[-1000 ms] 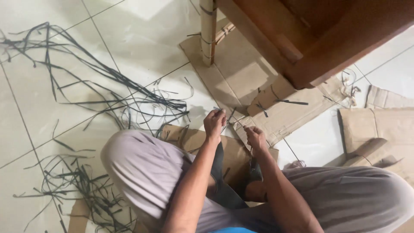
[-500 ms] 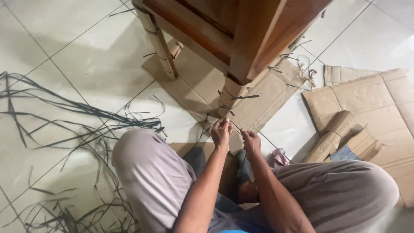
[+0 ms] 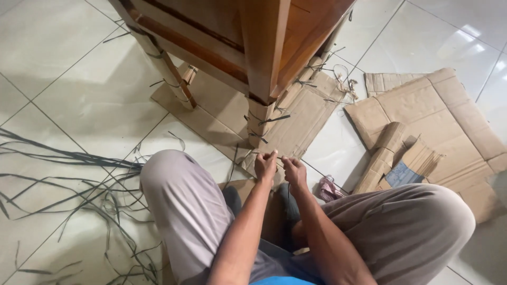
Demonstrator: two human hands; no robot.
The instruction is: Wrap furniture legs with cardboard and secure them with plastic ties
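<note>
Our left hand [image 3: 265,164] and right hand [image 3: 293,171] pinch a dark strap [image 3: 259,135] at the leg's [image 3: 260,120] foot, at twelve o'clock. The cardboard [image 3: 309,113] wrap already carries two ties; this lowest looks unfinished.

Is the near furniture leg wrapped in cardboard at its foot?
Yes: cardboard covers the foot of the wooden leg, bound with dark straps, just above both hands.

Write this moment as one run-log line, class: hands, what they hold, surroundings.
left hand: pinching thin dark strap | right hand: pinching same strap | cardboard-wrapped table leg: close by | loose strap offcuts: on tile floor
</note>
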